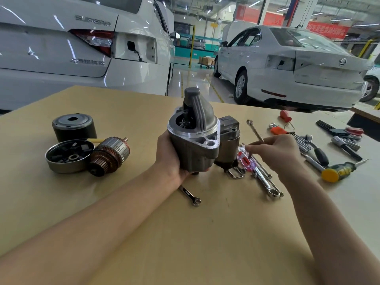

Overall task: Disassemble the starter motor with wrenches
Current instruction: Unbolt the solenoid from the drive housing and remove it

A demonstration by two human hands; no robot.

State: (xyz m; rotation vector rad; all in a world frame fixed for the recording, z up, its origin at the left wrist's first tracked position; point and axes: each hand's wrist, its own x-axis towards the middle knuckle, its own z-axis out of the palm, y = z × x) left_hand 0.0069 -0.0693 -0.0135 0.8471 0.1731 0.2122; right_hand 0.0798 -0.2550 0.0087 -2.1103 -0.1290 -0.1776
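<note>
Grey cast-metal starter motor housing [197, 136] held upright above the middle of the tan wooden tabletop [205, 233], nose cone pointing up, pinion gear visible inside the open mouth. Gripped from the left and beneath by the left hand [170, 157], fingers curled round the body. Right hand [275, 153] just right of it, pinching a slim silver combination wrench [255, 131] by the shank, far end tilted up and away. Copper-wound armature [109, 155], black cylindrical field casing [74, 128] and shallow steel end cap [67, 157] already off, lying far left. Loose silver wrenches [265, 179] near right. Likely risks: heavy housing slipping from a one-handed hold; lightly pinched wrench slipping off a fastener.
</note>
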